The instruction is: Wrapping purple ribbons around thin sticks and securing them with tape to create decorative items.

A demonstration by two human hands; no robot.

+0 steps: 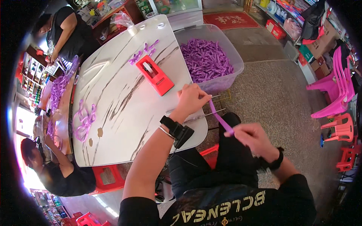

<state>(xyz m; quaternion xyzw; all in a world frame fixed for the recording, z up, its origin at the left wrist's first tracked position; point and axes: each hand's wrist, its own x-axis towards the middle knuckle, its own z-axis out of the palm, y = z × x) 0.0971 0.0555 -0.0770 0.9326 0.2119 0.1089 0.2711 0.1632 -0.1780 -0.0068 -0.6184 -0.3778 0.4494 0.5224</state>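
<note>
A narrow purple ribbon (220,119) is stretched between my two hands, just off the table's right edge and above my lap. My left hand (191,99) is closed in a pinch on its upper end, over the corner of the white marbled table (124,113). Its lower end is pinched in my right hand (254,138), which is slightly blurred. Thin metal rods (205,116) jut from the table edge below my left hand. Beyond that hand lies a red tape dispenser (155,76). A clear plastic bin (236,62) beside the table holds a heap of purple ribbon pieces (206,61).
Loose purple ribbons (85,120) lie on the table's left, and more (144,52) near the dispenser. Two people in black, one at the far left (71,34) and one nearer (62,171), are beside a ribbon-covered table. Pink chairs (335,84) and shelves line the right.
</note>
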